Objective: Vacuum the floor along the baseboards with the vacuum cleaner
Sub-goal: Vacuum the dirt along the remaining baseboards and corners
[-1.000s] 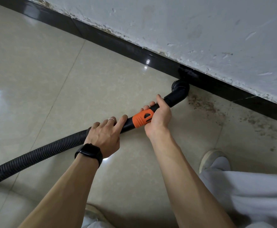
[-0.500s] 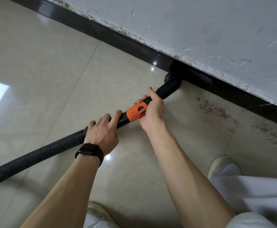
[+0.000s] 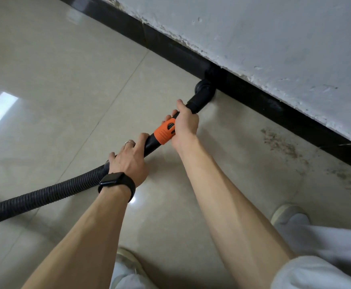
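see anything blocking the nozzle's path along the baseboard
Nothing visible. The nozzle sits against the baseboard, and the floor along it shows only tile to the left and dark stains to the right. The shoe stands back from it.

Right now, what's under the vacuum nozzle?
The nozzle sits on the floor tile, at the black baseboard. The patch beneath its mouth is covered, so any dirt there can't be seen.

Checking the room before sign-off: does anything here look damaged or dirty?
Yes. Dark speckled stains mark the floor tiles beside the black baseboard, right of the vacuum nozzle. The white wall's lower edge is ragged and crumbled where it meets the baseboard. Nothing odd in how the left hand and right hand grip the vacuum wand.
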`<state>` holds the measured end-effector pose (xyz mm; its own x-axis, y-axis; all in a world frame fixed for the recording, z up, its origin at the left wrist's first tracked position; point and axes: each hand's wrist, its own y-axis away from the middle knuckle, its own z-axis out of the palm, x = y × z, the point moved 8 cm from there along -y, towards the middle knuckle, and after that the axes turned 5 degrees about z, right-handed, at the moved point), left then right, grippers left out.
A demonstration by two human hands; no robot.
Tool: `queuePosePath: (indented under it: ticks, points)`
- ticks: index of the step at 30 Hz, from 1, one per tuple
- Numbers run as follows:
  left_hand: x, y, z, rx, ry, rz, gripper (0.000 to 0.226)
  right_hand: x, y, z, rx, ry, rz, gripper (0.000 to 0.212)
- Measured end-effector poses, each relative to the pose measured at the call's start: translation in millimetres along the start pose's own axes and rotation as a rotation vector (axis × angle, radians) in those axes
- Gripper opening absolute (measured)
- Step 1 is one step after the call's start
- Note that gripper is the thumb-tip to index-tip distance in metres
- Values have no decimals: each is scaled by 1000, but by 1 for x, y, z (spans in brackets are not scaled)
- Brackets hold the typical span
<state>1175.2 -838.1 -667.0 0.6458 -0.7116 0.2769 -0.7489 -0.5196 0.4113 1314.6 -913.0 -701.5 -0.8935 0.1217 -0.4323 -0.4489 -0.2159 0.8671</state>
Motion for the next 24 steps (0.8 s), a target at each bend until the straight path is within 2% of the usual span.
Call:
queuePosePath:
  ticks: [5,11,16,20,24]
  points:
    - [21,10,8,-67,-82,171,55,8,21,-53,166,-124,-31,30]
    - [47,26,24,-103,-211,436,53,25,45,-114,318,-306,-17,18]
    - [74,35,44,-122,-277,637,51,30,57,-159,423,-439,-13,15]
    - [94,39,50,-80,-339,730,51,24,60,-177,435,-476,-10,14]
    - [99,38,51,-46,-361,710,51,15,52,-171,327,-443,17,16]
